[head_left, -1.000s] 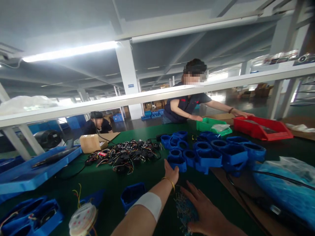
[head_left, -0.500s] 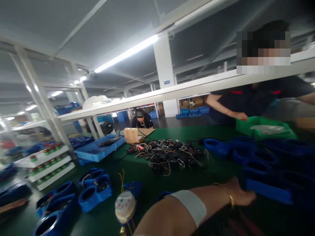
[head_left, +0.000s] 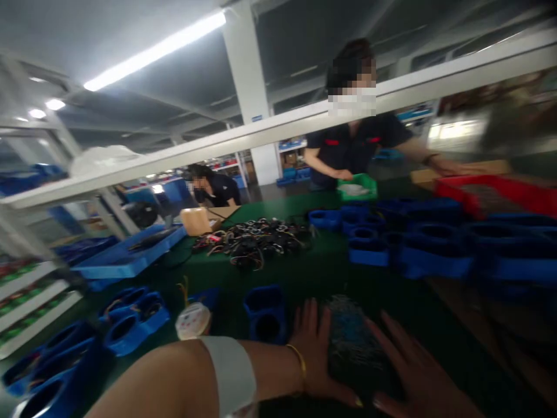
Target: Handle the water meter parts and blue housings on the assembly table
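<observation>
Your left hand (head_left: pixel 315 348), open with fingers spread, lies flat on the green-covered desk (head_left: pixel 304 276) against the left edge of a blurred heap of small grey-blue metal parts (head_left: pixel 350 334). Your right hand (head_left: pixel 418 377), also open and flat, lies against the heap's right edge, so the heap sits between your two palms at the near centre of the desk. Neither hand grips anything. A thin gold bangle (head_left: pixel 300 366) circles your left wrist, and a white bandage band (head_left: pixel 230 374) wraps the forearm behind it.

Just left of your left hand stands a blue plastic housing with a round opening (head_left: pixel 265 313); beside that, a round white-faced dial unit with yellow wires (head_left: pixel 192 320). Further left, near the desk's edge, lie several more blue housings (head_left: pixel 130 316).

Beyond the heap, mid-desk, is a tangle of small black components with coloured wires (head_left: pixel 255 241). To its right a cluster of empty blue plastic housings (head_left: pixel 413 244) spreads across the desk. To its left sit a tan cardboard box (head_left: pixel 196 220) and a flat blue plastic tray (head_left: pixel 130 255).

At the far edge, a person in a dark shirt (head_left: pixel 357 145) reaches one hand to a green plastic bin (head_left: pixel 359 187) and the other toward a red plastic tray (head_left: pixel 491 194). A second person (head_left: pixel 213 186) sits further back on the left. A white shelf rail (head_left: pixel 278 128) crosses the view above the desk.
</observation>
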Demonstrator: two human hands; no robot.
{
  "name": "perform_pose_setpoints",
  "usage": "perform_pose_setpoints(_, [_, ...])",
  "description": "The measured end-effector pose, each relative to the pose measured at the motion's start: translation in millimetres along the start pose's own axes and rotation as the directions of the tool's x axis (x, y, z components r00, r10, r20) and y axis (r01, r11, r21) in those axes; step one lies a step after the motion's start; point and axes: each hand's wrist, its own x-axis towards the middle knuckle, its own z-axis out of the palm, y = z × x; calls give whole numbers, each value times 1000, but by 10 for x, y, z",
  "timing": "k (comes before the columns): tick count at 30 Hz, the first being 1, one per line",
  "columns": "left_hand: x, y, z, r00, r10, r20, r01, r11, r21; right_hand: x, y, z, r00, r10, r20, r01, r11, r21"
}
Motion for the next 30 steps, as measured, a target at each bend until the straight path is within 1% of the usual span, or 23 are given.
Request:
perform_pose_setpoints(1, [21,18,-72,1000,8,9,-8,999,44,-2,-71,-149,990,91,105,-88,995,-41])
perform_pose_setpoints(2, [46,39,-140,999,-1,50,-3,996,91,44,-155,-270,970,152,192,-141,988,-67])
perform_pose_setpoints(3, [67,63,-197,998,-7,64,0,994,113,120,-240,-362,947,202,249,-186,979,-87])
perform_pose_setpoints(4, [81,91,-239,998,-11,66,3,993,122,210,-315,-426,938,216,273,-198,976,-93])
perform_pose_setpoints(6, [102,147,-268,1000,-4,27,1,993,121,384,-413,-489,934,211,289,-192,977,-93])
perform_pose_setpoints(8, [143,192,-243,999,-9,-42,14,994,111,541,-434,-493,940,181,289,-164,983,-80])
perform_pose_setpoints(10, [227,221,-191,995,-30,-100,40,994,99,703,-400,-478,943,154,296,-143,988,-58])
perform_pose_setpoints(13, [417,250,-118,978,-88,-187,104,992,77,984,-317,-459,946,131,297,-129,991,-27])
perform_pose_setpoints(17, [717,280,-101,951,-162,-263,185,981,63,1379,-204,-398,959,103,265,-109,994,10])
perform_pose_setpoints(22, [1200,220,-202,915,-259,-309,282,959,32,1907,-12,-195,986,49,161,-59,996,63])
perform_pose_setpoints(24, [1427,176,-256,917,-257,-305,273,962,11,2118,103,-108,993,37,110,-46,996,81])
perform_pose_setpoints(26, [1617,154,-321,931,-226,-286,232,973,-13,2281,228,-35,999,4,53,-10,994,108])
perform_pose_setpoints(28, [1725,159,-410,945,-192,-264,184,981,-52,2385,337,44,999,-44,-9,44,987,152])
perform_pose_setpoints(30, [1751,159,-543,951,-180,-252,153,981,-121,2481,399,168,993,-82,-87,99,973,209])
